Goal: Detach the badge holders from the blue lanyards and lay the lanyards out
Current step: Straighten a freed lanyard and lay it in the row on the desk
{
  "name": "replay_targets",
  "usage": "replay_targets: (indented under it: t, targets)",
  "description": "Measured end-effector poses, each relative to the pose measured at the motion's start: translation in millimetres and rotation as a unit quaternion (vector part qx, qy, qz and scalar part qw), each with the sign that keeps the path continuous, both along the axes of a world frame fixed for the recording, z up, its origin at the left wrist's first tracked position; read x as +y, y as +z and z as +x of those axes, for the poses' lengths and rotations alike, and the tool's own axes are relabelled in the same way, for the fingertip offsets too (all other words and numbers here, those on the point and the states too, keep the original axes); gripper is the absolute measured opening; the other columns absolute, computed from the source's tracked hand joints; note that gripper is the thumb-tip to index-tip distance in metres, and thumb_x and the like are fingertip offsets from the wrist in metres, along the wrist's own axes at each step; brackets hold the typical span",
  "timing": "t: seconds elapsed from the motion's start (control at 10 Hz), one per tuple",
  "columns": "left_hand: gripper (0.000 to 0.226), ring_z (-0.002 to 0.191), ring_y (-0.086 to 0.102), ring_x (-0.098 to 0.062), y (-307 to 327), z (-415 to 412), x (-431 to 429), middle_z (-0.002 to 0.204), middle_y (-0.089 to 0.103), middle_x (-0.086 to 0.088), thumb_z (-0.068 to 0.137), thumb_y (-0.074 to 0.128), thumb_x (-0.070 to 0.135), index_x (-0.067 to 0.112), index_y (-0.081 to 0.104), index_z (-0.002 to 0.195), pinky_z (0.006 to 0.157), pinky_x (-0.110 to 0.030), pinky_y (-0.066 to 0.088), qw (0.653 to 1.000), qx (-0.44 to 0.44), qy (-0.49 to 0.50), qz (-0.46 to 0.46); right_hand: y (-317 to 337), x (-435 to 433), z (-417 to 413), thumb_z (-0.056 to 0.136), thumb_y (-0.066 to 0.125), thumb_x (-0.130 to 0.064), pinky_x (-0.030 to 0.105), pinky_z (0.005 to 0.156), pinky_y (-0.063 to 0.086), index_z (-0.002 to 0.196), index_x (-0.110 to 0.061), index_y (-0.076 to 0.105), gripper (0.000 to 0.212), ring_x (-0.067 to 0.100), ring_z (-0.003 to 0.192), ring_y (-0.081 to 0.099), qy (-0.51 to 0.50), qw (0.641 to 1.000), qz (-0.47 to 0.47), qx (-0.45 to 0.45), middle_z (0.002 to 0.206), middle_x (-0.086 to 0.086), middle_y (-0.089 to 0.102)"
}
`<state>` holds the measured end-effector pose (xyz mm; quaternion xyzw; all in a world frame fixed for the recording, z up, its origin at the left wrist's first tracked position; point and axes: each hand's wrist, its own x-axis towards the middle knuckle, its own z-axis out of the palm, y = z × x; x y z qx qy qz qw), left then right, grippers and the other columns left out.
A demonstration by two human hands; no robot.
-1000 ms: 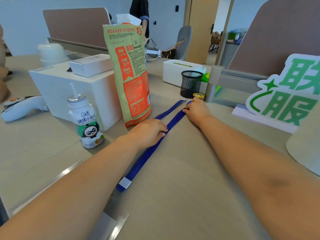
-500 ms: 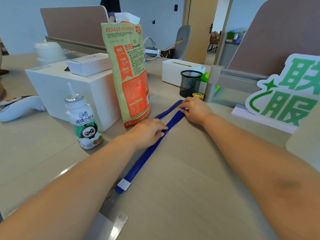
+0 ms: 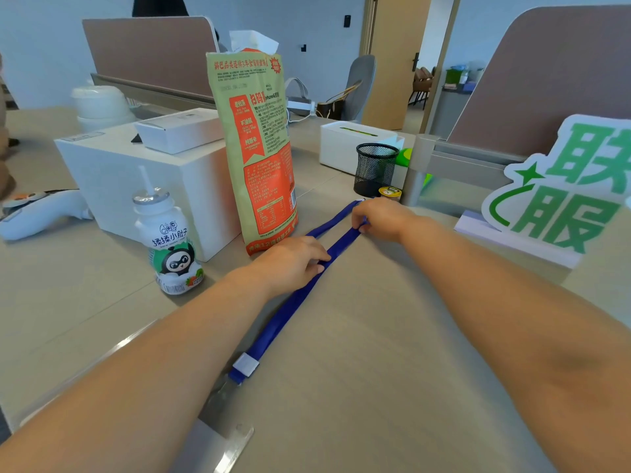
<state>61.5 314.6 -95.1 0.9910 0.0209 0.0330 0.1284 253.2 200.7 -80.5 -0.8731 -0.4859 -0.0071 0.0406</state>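
A blue lanyard (image 3: 290,308) lies stretched across the beige table, running from a white band and metal clip (image 3: 244,365) near me up toward the mesh pen cup. My left hand (image 3: 290,259) rests palm down on the strap's middle, fingers pressing it to the table. My right hand (image 3: 380,218) pinches the strap at its far end, where the loop splits into two bands. No badge holder shows on this lanyard.
A tall orange and green bag (image 3: 259,148) stands just left of the lanyard. A small drink bottle (image 3: 169,244) and a white box (image 3: 143,169) sit further left. A black mesh cup (image 3: 375,169) and a green-lettered sign (image 3: 563,186) stand behind and to the right.
My right hand has drawn slightly back toward me along the far end of the strap and closed on it. My left hand stays pressed on the middle.
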Motion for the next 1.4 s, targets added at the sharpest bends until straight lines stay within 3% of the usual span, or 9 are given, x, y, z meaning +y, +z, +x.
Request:
replay_targets:
  t: [0.1,0.5,0.7,0.9,1.1,1.4]
  targets:
    - [0.035,0.124,0.045,-0.012,1,0,0,0.136,0.049,0.003,0.094,0.050,0.018,0.016,0.053,0.130,0.106,-0.028,0.037,1.000,0.006,0.000,0.002,0,2,-1,0.088,0.055,-0.008,0.029,0.087,0.041,0.109,-0.014,0.063,0.024,0.024,0.110,0.053,0.007,1.000,-0.012,-0.009,0.117,0.004,0.061]
    - [0.036,0.125,0.045,-0.014,-1,-1,-1,0.136,0.048,0.002,0.095,0.047,0.018,0.016,0.051,0.131,0.106,-0.031,0.037,1.000,0.001,0.007,-0.004,-10,10,-2,0.082,0.055,-0.005,0.027,0.065,0.038,0.090,-0.023,0.068,0.024,0.027,0.095,0.058,-0.051,0.996,0.040,-0.057,0.103,0.006,0.062]
    - [0.037,0.127,0.042,-0.014,-1,-2,-3,0.139,0.044,0.003,0.097,0.042,0.019,0.017,0.047,0.134,0.106,-0.027,0.035,1.000,0.000,0.007,0.007,-18,13,1,0.089,0.057,-0.014,0.036,0.082,0.042,0.099,-0.012,0.066,0.014,0.030,0.109,0.048,-0.074,0.993,0.064,-0.064,0.113,0.012,0.053]
    - [0.040,0.128,0.040,-0.014,-1,-1,-4,0.141,0.040,0.003,0.098,0.041,0.025,0.016,0.044,0.137,0.106,-0.027,0.035,1.000,0.012,0.007,0.018,-18,12,-1,0.093,0.052,-0.030,0.034,0.080,0.044,0.106,-0.009,0.065,0.028,0.029,0.106,0.055,-0.129,0.988,0.070,-0.043,0.113,0.015,0.062]
    - [0.040,0.126,0.042,-0.015,-2,-1,-4,0.140,0.041,0.003,0.098,0.041,0.024,0.015,0.044,0.136,0.106,-0.029,0.035,1.000,0.007,0.011,0.019,-20,8,-1,0.095,0.048,-0.027,0.031,0.078,0.040,0.113,-0.017,0.066,0.027,0.027,0.111,0.052,-0.102,0.991,0.071,-0.051,0.120,0.010,0.057]
    - [0.040,0.127,0.041,-0.014,-1,-1,-4,0.140,0.041,0.003,0.098,0.042,0.024,0.015,0.044,0.136,0.106,-0.030,0.036,1.000,0.008,0.011,0.016,-15,11,-1,0.094,0.049,-0.033,0.033,0.076,0.043,0.106,-0.008,0.066,0.032,0.029,0.106,0.055,-0.133,0.989,0.043,-0.050,0.112,0.015,0.062]
